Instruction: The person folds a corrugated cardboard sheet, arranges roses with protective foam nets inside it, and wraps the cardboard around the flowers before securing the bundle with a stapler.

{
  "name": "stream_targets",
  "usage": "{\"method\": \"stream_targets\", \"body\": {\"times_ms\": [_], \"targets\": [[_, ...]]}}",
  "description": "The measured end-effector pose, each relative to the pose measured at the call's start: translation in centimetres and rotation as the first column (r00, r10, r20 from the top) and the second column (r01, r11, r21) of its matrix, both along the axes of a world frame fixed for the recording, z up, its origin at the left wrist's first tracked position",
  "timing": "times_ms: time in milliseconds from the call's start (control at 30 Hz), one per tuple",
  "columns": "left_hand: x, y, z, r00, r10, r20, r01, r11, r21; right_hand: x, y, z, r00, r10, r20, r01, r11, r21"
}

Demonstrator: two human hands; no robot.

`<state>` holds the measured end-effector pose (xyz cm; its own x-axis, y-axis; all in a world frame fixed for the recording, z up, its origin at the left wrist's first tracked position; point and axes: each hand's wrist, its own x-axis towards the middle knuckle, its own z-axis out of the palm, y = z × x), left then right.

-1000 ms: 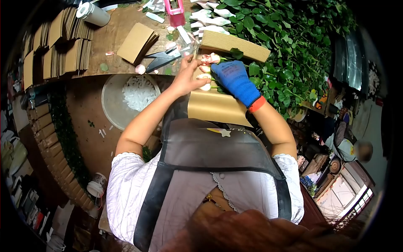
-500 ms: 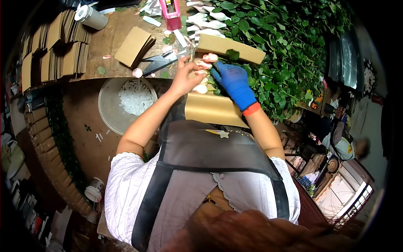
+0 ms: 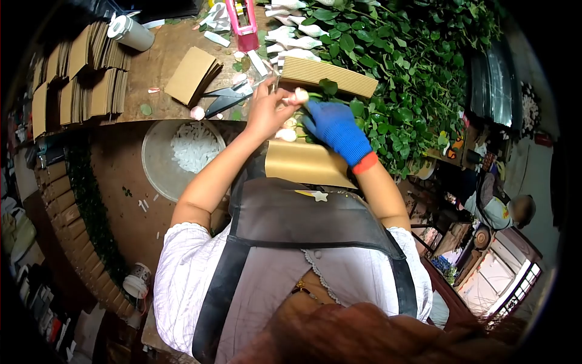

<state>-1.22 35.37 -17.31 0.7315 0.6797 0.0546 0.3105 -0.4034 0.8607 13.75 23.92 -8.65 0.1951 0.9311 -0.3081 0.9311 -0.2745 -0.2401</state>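
A pale pink rose point(image 3: 298, 96) lies between my two hands, its head to the left and its green stem to the right. My bare left hand point(image 3: 265, 112) has its thumb and fingertips closed at the bloom. My right hand point(image 3: 332, 124), in a blue knitted glove with an orange cuff, pinches near the stem, partly hiding its fingertips. More pale roses point(image 3: 286, 134) lie just below, above a sheet of brown paper point(image 3: 309, 162) at the table edge. Behind the hands is a strip of corrugated cardboard point(image 3: 330, 76).
Black-bladed scissors point(image 3: 227, 100) and a folded cardboard stack point(image 3: 193, 74) lie to the left. A pink tape dispenser point(image 3: 245, 33) stands at the back, beside net-wrapped roses point(image 3: 297, 42). Leafy stems point(image 3: 406, 79) cover the right side. A tub point(image 3: 151, 167) of white pieces sits below the table.
The rose between my hands has turned sideways, with its stem now showing toward my glove. My left fingers have shifted onto its bloom. The whole view has moved slightly.
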Motion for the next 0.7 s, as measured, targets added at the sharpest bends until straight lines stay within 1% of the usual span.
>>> {"method": "stream_targets", "body": {"times_ms": [33, 67, 133, 167, 200, 267, 300, 333, 433, 533, 567, 700], "targets": [[0.0, -0.2, -0.3, 0.998, 0.044, 0.037, -0.044, 0.999, 0.001, 0.1, -0.2, 1.5, 1.0, -0.005, 0.002, 0.005, 0.991, -0.133], [-0.2, -0.2, -0.6, 0.998, 0.05, 0.039, -0.047, 0.995, -0.083, 0.1, -0.7, 3.0, 0.992, -0.095, -0.086, 0.088, 0.993, -0.08], [-0.3, -0.4, -1.8, 0.991, 0.084, 0.104, -0.067, 0.985, -0.158, 0.3, -1.7, 5.0, 0.928, -0.253, -0.272, 0.262, 0.965, -0.002], [-0.3, -0.5, -2.3, 0.989, 0.1, 0.112, -0.08, 0.982, -0.173, 0.5, -2.2, 3.7, 0.927, -0.288, -0.241, 0.307, 0.951, 0.047], [-0.2, -0.6, -2.7, 0.986, 0.112, 0.121, -0.088, 0.978, -0.189, 0.6, -2.4, 2.2, 0.948, -0.237, -0.213, 0.277, 0.944, 0.178], [0.1, -0.7, -3.0, 0.985, 0.121, 0.125, -0.094, 0.975, -0.202, 0.9, -2.3, -0.2, 0.979, -0.154, -0.135, 0.197, 0.883, 0.426], [0.1, -0.8, -3.0, 0.986, 0.122, 0.118, -0.097, 0.975, -0.199, 0.9, -2.0, -0.9, 0.983, -0.133, -0.129, 0.177, 0.885, 0.43], [0.0, -0.8, -3.1, 0.986, 0.123, 0.108, -0.1, 0.975, -0.196, 1.1, -1.7, -1.5, 0.979, -0.157, -0.126, 0.195, 0.894, 0.403], [0.0, -0.9, -2.5, 0.977, 0.149, 0.153, -0.104, 0.958, -0.267, 1.2, 0.0, -2.1, 0.967, -0.227, -0.118, 0.253, 0.914, 0.318], [0.1, -1.0, -2.3, 0.98, 0.166, 0.11, -0.138, 0.964, -0.229, 1.7, 1.3, -3.1, 0.983, -0.182, -0.021, 0.183, 0.965, 0.186], [0.1, -1.0, -2.3, 0.98, 0.168, 0.102, -0.142, 0.964, -0.226, 1.7, 1.4, -3.3, 0.988, -0.153, 0.023, 0.146, 0.97, 0.194], [0.1, -1.1, -2.7, 0.981, 0.174, 0.082, -0.155, 0.967, -0.205, 2.1, 1.7, -3.3, 0.993, -0.083, 0.079, 0.069, 0.984, 0.165]]}}
